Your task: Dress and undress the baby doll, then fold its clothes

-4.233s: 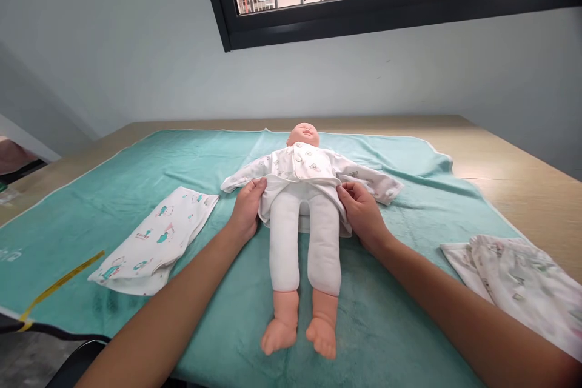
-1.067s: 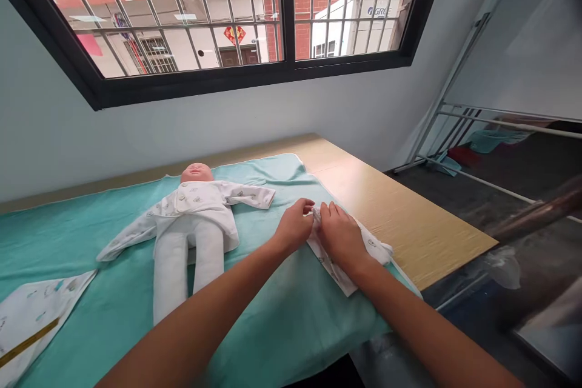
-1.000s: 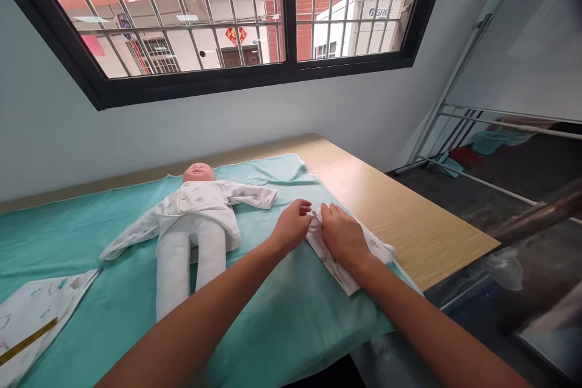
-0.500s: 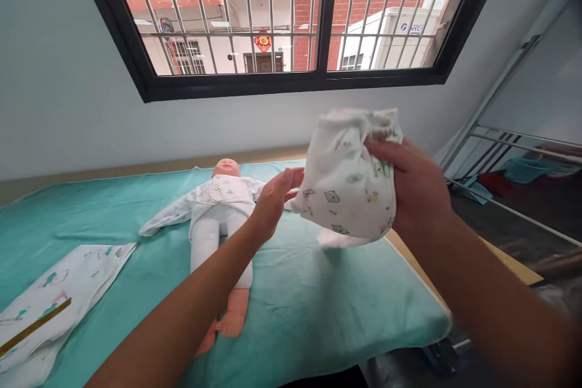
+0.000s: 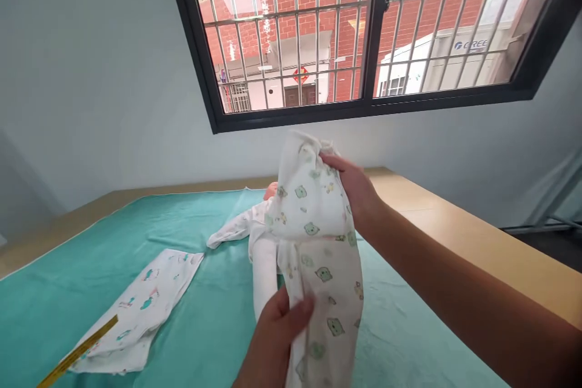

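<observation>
A white baby garment with green animal prints hangs in front of me, its lower part running out of the picture at the bottom. My right hand grips its upper end, with the thumb showing and the other fingers behind the cloth. Lower down, my left hand pinches the left edge of the fabric. Behind the garment a baby doll in white clothes lies on its back on a turquoise sheet. Much of its head, body and legs is hidden.
At the left lies a folded white printed cloth, with a yellow strip with markings across its near end. Wooden tabletop shows beyond the sheet. A barred window is set in the wall behind.
The bunched garment has come unfolded and now hangs long. My left hand has moved down and closed on its edge. The view has turned up and left.
</observation>
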